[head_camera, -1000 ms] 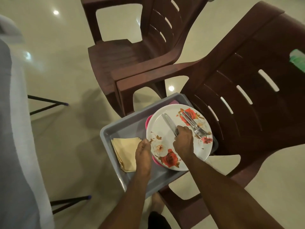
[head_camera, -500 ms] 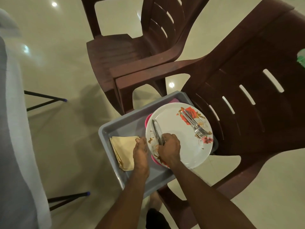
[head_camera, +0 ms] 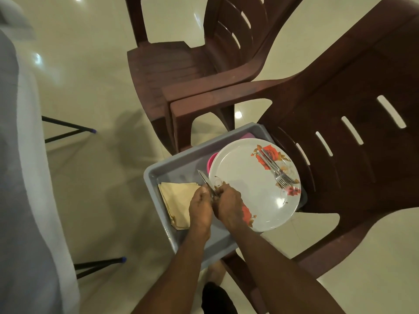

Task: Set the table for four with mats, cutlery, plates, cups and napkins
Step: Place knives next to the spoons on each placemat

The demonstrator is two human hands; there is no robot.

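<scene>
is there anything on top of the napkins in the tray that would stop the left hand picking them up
Nothing visible lies on the folded beige napkins in the grey plastic tray. The left hand is right over their near edge, meeting the right hand at a steel knife. The floral white plate sits beside them, not on them.

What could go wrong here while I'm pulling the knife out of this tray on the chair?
The grey tray sticks out past the chair seat, so leaning on its near end might tip it. The forks lie loose near the far rim of the flowered plate, which sits on something pink; a bump could slide them off. Both hands, left and right, crowd the knife; its blade could nick a finger.
</scene>
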